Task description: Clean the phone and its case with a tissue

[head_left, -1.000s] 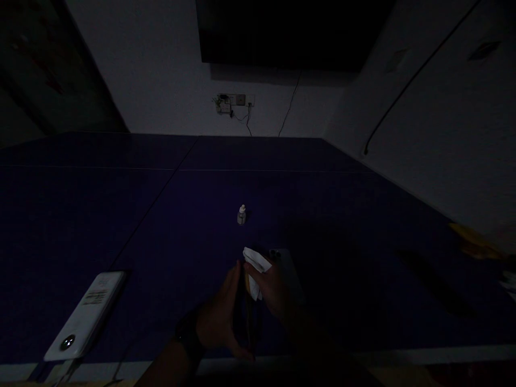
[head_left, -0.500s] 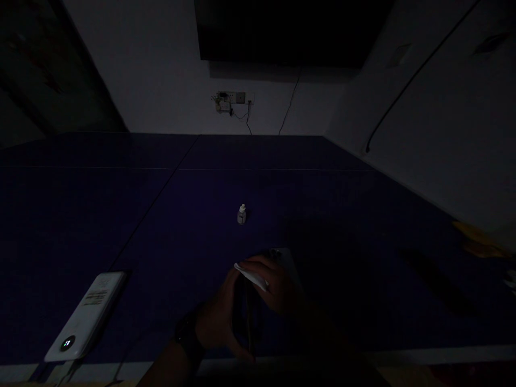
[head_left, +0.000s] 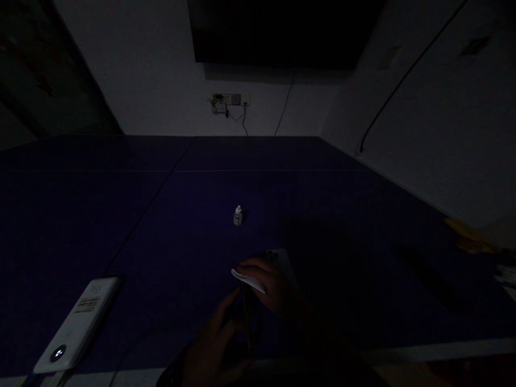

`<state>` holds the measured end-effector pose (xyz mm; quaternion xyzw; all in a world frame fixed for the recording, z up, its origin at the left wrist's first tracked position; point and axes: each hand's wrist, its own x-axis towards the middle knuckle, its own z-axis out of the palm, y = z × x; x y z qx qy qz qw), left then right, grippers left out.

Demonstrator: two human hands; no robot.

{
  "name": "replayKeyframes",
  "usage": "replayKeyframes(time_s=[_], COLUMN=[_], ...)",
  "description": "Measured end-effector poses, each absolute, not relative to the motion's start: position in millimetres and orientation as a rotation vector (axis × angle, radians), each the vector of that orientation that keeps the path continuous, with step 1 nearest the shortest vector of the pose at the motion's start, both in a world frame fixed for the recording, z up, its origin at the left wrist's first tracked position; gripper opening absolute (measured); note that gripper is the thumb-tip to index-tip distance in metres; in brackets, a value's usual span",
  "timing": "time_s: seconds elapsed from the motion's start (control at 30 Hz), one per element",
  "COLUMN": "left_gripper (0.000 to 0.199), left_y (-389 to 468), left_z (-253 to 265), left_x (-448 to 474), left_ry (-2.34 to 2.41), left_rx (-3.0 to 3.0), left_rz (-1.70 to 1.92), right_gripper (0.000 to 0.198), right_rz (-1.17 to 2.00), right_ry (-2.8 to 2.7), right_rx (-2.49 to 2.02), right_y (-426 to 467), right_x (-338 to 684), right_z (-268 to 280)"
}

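Observation:
The scene is very dark. A thin, dark, phone-like slab (head_left: 247,317) stands on edge, seen narrow side on. My left hand (head_left: 212,341) holds it from the left, an index finger reaching its upper end and the other fingers curled beside it; the lower part is lost in shadow. In my right hand (head_left: 272,287) a folded white cloth (head_left: 250,280) is pinched and lies against the slab's upper end. Just beyond the right hand lies a pale phone (head_left: 285,263) with its camera cluster up, partly covered by that hand.
A small white-capped dropper bottle (head_left: 237,217) stands farther out on the dark blue table (head_left: 193,226). At left lies a white power bank (head_left: 78,325) with a lit display. A dark flat object (head_left: 429,279) and a yellow cloth-like thing (head_left: 470,235) are at right.
My left hand has shifted down and left, its wide arch around the slab now narrower. The right hand with the cloth stays near the slab's upper end. The view has shifted slightly.

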<state>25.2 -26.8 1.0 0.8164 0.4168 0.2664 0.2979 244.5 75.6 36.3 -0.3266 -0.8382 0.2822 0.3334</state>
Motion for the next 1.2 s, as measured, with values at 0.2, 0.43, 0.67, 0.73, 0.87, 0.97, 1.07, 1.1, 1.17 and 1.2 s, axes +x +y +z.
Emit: replayKeyframes(time_s=[0.2, 0.43, 0.67, 0.73, 0.87, 0.97, 1.07, 1.1, 1.17, 1.2], left_gripper=[0.046, 0.029, 0.038, 0.032, 0.042, 0.039, 0.04, 0.038, 0.029, 0.024], left_y=[-33, -30, -30, -31, -31, -30, -30, -31, -31, -31], left_z=[-15, -14, -22, -27, -30, -30, -32, -33, -34, -34], left_x=[28, 32, 33, 33, 33, 32, 31, 31, 31, 31], left_ry=[1.095, 1.111, 1.136, 1.149, 1.128, 1.121, 1.122, 1.124, 1.125, 1.126], left_rx=[2.324, 2.41, 2.518, 2.526, 2.52, 2.504, 2.516, 2.514, 2.496, 2.486], left_rz=[0.685, 0.732, 0.7, 0.694, 0.705, 0.67, 0.634, 0.629, 0.612, 0.604], right_gripper=[0.049, 0.048, 0.049, 0.053, 0.068, 0.073, 0.074, 0.075, 0.077, 0.077], right_rz=[0.697, 0.584, 0.374, 0.338, 0.356, 0.372, 0.411, 0.421, 0.439, 0.449], right_ry=[-2.201, -2.192, -2.283, -2.388, -2.481, -2.492, -2.508, -2.504, -2.47, -2.447], right_rx=[-0.887, -0.906, -0.911, -0.88, -0.87, -0.872, -0.915, -0.935, -0.972, -0.981], right_y=[74, 83, 88, 86, 86, 87, 85, 84, 79, 77], right_x=[243, 254, 267, 266, 265, 269, 273, 273, 272, 272], right_z=[39, 43, 44, 38, 27, 28, 33, 34, 35, 35])
